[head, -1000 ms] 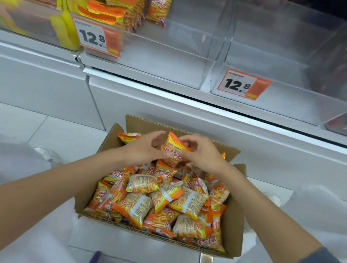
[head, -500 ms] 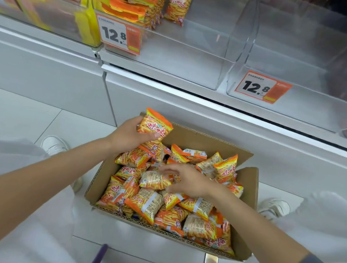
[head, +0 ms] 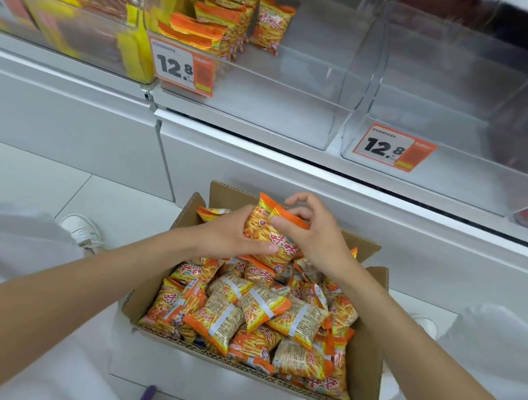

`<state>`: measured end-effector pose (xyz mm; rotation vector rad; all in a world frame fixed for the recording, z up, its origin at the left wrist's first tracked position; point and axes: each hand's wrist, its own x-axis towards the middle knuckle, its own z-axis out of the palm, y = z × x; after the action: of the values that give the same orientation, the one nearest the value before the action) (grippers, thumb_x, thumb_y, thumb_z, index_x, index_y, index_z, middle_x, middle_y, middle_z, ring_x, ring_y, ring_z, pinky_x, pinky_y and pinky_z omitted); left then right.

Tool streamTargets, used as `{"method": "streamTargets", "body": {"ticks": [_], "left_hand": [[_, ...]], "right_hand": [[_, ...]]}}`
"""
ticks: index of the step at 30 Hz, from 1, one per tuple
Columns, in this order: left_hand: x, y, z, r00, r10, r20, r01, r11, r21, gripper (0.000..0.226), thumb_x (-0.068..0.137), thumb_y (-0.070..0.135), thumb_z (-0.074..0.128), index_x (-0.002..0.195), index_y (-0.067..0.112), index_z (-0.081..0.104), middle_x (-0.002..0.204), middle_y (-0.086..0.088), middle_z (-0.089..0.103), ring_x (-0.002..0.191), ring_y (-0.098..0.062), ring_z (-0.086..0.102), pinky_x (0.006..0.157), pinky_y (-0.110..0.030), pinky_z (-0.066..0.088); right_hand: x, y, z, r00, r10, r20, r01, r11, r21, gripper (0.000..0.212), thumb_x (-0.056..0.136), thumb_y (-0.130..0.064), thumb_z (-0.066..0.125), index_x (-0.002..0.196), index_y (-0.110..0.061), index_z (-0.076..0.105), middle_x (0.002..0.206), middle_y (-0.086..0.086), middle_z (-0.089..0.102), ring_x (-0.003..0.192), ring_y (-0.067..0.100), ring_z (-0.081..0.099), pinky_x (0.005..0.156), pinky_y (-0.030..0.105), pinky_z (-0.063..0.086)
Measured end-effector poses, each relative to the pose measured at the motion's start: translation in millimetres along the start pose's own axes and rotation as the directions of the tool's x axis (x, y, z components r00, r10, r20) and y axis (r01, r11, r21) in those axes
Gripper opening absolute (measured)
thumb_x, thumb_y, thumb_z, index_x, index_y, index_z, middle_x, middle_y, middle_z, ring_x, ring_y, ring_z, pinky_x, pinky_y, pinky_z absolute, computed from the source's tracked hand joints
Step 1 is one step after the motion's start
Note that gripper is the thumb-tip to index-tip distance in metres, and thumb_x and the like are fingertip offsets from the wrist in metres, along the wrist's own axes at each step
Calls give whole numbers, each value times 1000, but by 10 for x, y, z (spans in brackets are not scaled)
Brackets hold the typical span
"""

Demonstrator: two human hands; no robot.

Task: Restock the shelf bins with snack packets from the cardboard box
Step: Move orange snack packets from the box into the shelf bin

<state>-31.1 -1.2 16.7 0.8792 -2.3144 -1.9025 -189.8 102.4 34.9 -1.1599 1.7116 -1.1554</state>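
Count of held snack packets unclear — both hands cover them. Left hand curls around their left side; right hand pinches the top edge, index finger raised — above the far end of the cardboard box. Leftmost shelf bins blurred.

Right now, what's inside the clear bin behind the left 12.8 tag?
In the clear bin, snack packets bunch at the back left; the rest is bare. The price tag hides its front left corner.
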Motion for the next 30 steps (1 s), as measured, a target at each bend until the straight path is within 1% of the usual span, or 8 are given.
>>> {"method": "streamTargets", "body": {"ticks": [4,8,11,14,19,24,27,30], "left_hand": [[65,29,-44,994,4,-113,-19,991,-130,39,86,40,68,119,37,48,112,15,65,96,5,65,84,-18,55],[103,165,-150,992,-55,-109,22,959,-284,40,89,48,59,125,33,47,117,8,66,102,-7,67,87,-30,57],[117,343,-221,997,-37,-69,14,951,-309,45,96,57,40,129,28,51,118,3,68,104,-11,67,90,-33,56],[119,524,-391,974,130,-186,-142,988,-54,54,95,64,34,124,26,56,113,3,70,102,-11,68,95,-38,53],[124,990,-814,929,289,-230,-262,955,141,47,101,51,30,101,20,65,94,4,71,86,-4,68,77,-19,50],[339,1359,-1547,775,490,-399,-295,839,458,50,93,65,23,70,34,55,77,10,56,84,-20,54,79,-41,41],[603,1406,-2036,734,521,-435,-141,744,654,56,90,60,26,90,20,65,96,-4,65,100,-26,56,88,-41,42],[916,1283,-2447,819,406,-406,22,684,729,77,83,71,28,129,17,59,134,-10,59,125,-29,51,103,-43,42]], "right_hand": [[41,-28,-58,996,30,-88,-29,1000,11,67,80,-47,69,137,-26,42,136,-10,48,121,4,47,95,23,46],[75,-4,-112,963,237,132,-253,959,125,104,70,-54,76,153,-32,17,145,-13,40,124,4,44,102,29,41],[192,-114,-66,964,210,166,-244,943,225,84,73,-39,82,142,-18,40,133,-2,60,121,19,58,105,42,46],[349,-410,-70,975,139,172,-185,938,293,66,75,-19,77,134,-8,49,129,12,63,117,26,62,103,41,47],[687,-1033,-154,990,80,113,-108,958,266,48,83,-17,73,128,-9,56,113,8,70,102,23,68,90,34,52],[1220,-1593,-295,994,-26,-110,55,962,268,45,81,-8,74,123,-9,58,101,7,71,77,16,71,60,25,54],[1655,-1691,-379,972,-14,-234,70,970,231,34,80,-6,75,110,-13,61,93,4,71,68,11,68,50,19,49],[2210,-1565,-399,964,37,-265,12,983,181,21,78,-9,77,90,-18,62,84,1,71,66,11,67,48,18,47]]}}
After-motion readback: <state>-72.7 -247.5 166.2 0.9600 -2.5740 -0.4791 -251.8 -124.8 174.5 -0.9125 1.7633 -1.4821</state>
